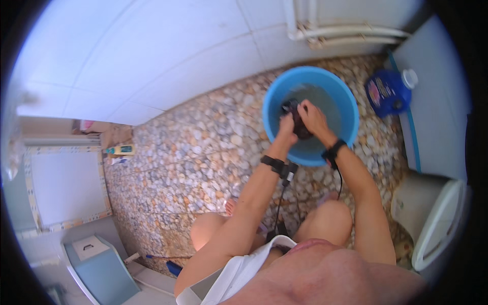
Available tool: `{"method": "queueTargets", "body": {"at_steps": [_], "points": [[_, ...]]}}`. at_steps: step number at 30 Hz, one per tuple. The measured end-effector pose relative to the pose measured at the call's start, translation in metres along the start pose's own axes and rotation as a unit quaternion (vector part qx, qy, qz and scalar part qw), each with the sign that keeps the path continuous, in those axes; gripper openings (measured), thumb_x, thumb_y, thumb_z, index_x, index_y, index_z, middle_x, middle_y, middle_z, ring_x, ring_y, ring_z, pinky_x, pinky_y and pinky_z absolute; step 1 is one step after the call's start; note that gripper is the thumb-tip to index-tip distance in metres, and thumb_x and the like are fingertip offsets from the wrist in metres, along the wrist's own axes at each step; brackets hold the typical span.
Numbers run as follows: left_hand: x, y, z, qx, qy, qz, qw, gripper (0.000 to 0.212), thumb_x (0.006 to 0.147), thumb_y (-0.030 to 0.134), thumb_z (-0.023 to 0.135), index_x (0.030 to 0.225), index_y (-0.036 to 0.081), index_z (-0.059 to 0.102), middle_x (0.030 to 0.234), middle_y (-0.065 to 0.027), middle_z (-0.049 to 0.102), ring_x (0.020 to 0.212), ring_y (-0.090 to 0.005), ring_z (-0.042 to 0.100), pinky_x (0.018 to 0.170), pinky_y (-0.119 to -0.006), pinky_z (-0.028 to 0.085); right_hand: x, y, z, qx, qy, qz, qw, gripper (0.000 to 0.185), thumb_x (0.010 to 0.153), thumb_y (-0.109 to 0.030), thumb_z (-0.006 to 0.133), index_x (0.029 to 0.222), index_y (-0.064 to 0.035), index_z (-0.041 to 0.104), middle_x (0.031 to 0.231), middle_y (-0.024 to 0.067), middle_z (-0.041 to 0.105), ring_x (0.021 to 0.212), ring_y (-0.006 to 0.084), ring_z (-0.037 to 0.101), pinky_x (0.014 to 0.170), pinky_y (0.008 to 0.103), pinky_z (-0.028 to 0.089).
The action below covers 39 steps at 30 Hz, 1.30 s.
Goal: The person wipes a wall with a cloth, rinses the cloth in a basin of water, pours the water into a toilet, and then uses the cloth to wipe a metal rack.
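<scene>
A round blue plastic basin [268, 87] holding cloudy water stands on the pebble-patterned floor before me. Inside it, both hands are closed on a dark, wet cloth item [301, 127]. My left hand [288, 127] grips its left side, with the fingers partly hidden. On the right side, my right hand [313, 117] pinches the same cloth, close to the left one. The cloth's lower part is at the water, and its exact kind cannot be told. Each wrist wears a black strap with a cable.
A blue detergent jug [388, 93] with a white cap stands right of the basin, beside a pale panel. White pipes [350, 32] run along the wall behind. A white toilet [438, 225] is at the lower right. Bottles [121, 150] lie at the far left.
</scene>
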State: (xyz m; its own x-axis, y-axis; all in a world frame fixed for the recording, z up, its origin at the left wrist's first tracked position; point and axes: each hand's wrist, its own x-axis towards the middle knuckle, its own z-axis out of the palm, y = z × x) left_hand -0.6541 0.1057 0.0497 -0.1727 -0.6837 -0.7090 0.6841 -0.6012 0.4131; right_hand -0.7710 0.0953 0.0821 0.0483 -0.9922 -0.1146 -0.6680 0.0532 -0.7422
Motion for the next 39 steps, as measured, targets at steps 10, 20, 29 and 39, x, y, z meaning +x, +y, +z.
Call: {"method": "queueTargets", "body": {"at_steps": [10, 20, 29, 39], "points": [[-0.025, 0.014, 0.001, 0.082, 0.071, 0.037, 0.993, 0.080, 0.089, 0.028, 0.067, 0.150, 0.011, 0.018, 0.149, -0.0211, 0.029, 0.134, -0.0506, 0.034, 0.100, -0.067, 0.038, 0.031, 0.121, -0.014, -0.188, 0.015, 0.211, 0.959, 0.042, 0.096, -0.038, 0.053, 0.132, -0.0166, 0.050, 0.115, 0.0220, 0.066, 0.107, 0.0457, 0.061, 0.089, 0.0556, 0.048], [-0.010, -0.021, -0.001, 0.058, 0.020, -0.127, 0.990, 0.083, 0.088, 0.058, 0.060, 0.152, 0.015, 0.027, 0.157, -0.0178, 0.026, 0.140, -0.0531, 0.024, 0.103, -0.079, 0.017, 0.021, 0.125, 0.002, -0.101, -0.108, 0.184, 0.972, 0.048, 0.080, -0.013, 0.059, 0.129, -0.0125, 0.059, 0.125, 0.0194, 0.062, 0.116, 0.0367, 0.059, 0.099, 0.0416, 0.046], [0.000, 0.011, -0.033, -0.037, -0.025, -0.044, 0.998, 0.045, 0.099, 0.048, 0.044, 0.126, 0.014, 0.053, 0.121, -0.0116, 0.061, 0.111, -0.0265, 0.062, 0.091, -0.043, 0.055, -0.012, -0.060, -0.005, 0.275, -0.156, 0.026, 0.948, 0.030, 0.089, -0.025, 0.063, 0.112, -0.0069, 0.057, 0.096, 0.0046, 0.059, 0.093, 0.0152, 0.054, 0.084, 0.0306, 0.045], [-0.012, 0.005, -0.014, 0.062, 0.054, 0.071, 0.994, 0.050, 0.098, 0.026, 0.054, 0.142, 0.010, 0.038, 0.135, -0.0147, 0.050, 0.123, -0.0303, 0.053, 0.098, -0.049, 0.047, 0.036, 0.025, 0.005, -0.195, -0.091, 0.106, 0.971, 0.037, 0.096, -0.040, 0.054, 0.116, -0.0099, 0.064, 0.106, 0.0223, 0.069, 0.101, 0.0461, 0.062, 0.087, 0.0549, 0.048]]}}
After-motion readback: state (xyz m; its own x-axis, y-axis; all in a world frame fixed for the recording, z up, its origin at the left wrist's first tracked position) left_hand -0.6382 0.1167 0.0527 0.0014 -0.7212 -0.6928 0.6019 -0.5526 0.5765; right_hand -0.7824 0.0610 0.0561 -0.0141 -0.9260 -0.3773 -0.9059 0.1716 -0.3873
